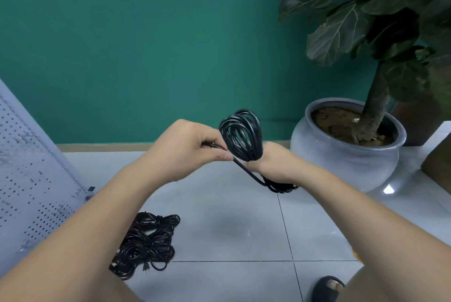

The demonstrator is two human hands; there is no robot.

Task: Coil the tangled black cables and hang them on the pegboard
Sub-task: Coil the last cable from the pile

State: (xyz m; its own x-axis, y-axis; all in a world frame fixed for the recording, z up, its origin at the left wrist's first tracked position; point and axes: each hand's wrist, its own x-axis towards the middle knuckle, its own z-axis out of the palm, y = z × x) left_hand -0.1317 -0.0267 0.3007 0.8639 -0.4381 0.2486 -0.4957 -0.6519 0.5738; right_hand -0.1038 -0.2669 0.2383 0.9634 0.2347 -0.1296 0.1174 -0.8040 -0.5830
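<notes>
My right hand (275,162) grips a coiled black cable (241,134) around its middle; loops stand up above the fist and more hang below the wrist. My left hand (192,145) pinches the loose end of that cable right beside the coil, and the strand runs down under my right wrist. A tangled pile of black cables (146,243) with a plug lies on the tiled floor at lower left. The grey pegboard (29,179) leans at the left edge.
A large grey pot (346,155) with a big-leafed plant (380,21) stands at the right against the green wall. A white ledge (439,136) sits at the far right. My foot in a black sandal (328,288) shows at the bottom.
</notes>
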